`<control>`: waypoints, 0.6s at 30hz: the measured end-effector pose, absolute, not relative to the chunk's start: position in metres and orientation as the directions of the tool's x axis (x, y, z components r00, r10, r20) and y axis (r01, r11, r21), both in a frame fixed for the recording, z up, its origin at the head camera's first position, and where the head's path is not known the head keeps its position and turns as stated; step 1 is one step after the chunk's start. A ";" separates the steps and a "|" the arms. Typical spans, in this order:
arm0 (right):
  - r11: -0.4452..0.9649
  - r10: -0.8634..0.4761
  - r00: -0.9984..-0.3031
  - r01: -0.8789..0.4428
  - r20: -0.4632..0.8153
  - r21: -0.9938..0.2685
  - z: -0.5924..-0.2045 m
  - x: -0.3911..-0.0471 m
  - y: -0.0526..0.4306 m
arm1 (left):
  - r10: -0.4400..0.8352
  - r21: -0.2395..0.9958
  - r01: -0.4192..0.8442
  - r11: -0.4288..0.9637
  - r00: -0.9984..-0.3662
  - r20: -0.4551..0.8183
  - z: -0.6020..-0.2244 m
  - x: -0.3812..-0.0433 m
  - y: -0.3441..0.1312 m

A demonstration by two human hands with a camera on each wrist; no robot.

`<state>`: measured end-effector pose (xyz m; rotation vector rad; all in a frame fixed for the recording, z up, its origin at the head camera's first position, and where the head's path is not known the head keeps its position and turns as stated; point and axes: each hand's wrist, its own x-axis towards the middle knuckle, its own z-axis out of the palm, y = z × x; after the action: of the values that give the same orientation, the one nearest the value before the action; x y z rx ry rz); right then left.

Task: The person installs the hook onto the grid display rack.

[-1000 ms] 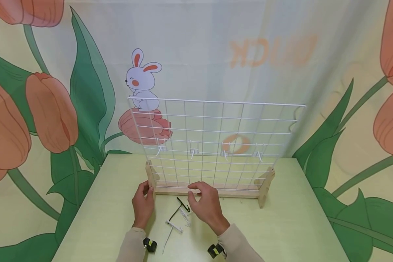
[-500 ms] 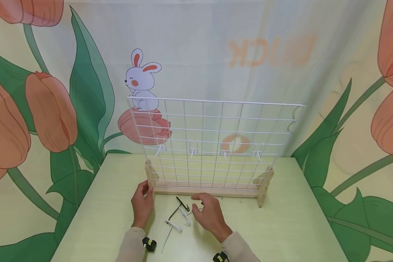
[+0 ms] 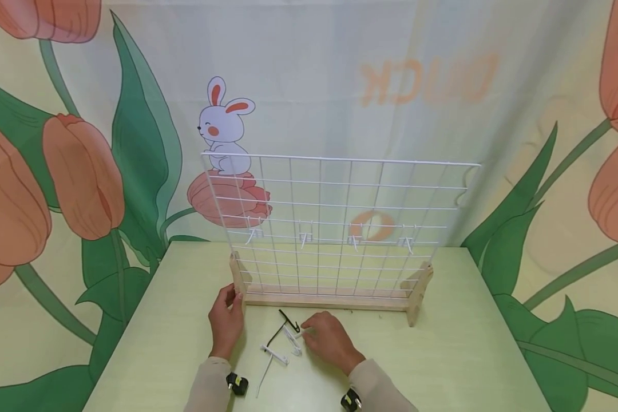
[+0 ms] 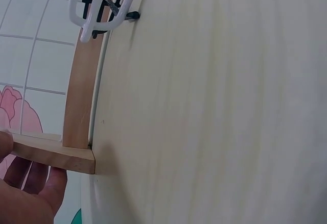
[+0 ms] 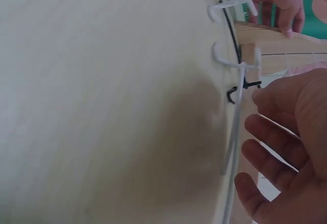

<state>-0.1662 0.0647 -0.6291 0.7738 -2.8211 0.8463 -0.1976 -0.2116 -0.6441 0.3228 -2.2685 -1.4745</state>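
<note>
My left hand [image 3: 225,320] grips the left end piece of a wooden stand [image 3: 325,301], thumb on one side and fingers on the other. In the left wrist view, that wooden end piece [image 4: 56,155] lies between the thumb and fingers. My right hand [image 3: 332,340] is low over the table, fingertips right at a small pile of display hooks. The pile has a black hook [image 3: 289,320] and white hooks [image 3: 274,354]. The right wrist view shows loosely bent, spread fingers [image 5: 273,165] beside the white hook [image 5: 240,67], not closed round it.
A white wire grid [image 3: 320,158] stands upright in the wooden stand, with several white hooks [image 3: 305,237] hung in a row across it. A printed curtain [image 3: 309,74] hangs behind the pale table [image 3: 458,355]. Tiny bits lie in front of the stand.
My right hand has come down from in front of the stand's base to the hooks on the table, its fingers drawing closer together. The left hand has stayed on the stand.
</note>
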 end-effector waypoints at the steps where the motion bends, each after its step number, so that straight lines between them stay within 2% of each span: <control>1: 0.722 -0.454 -0.860 -0.508 0.233 -0.471 -0.633 -0.167 0.065 | -0.407 0.909 0.031 0.415 -0.887 0.216 -0.644 -0.198 -0.211; 18: 0.744 -0.543 -0.803 -0.596 0.245 -0.302 -0.650 -0.175 0.066 | -0.397 0.906 0.046 0.422 -0.889 0.230 -0.645 -0.197 -0.211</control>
<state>-0.1755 0.0658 -0.6498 0.9197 -2.8006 0.5578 -0.1973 -0.2108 -0.6446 0.2993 -2.2703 -1.4645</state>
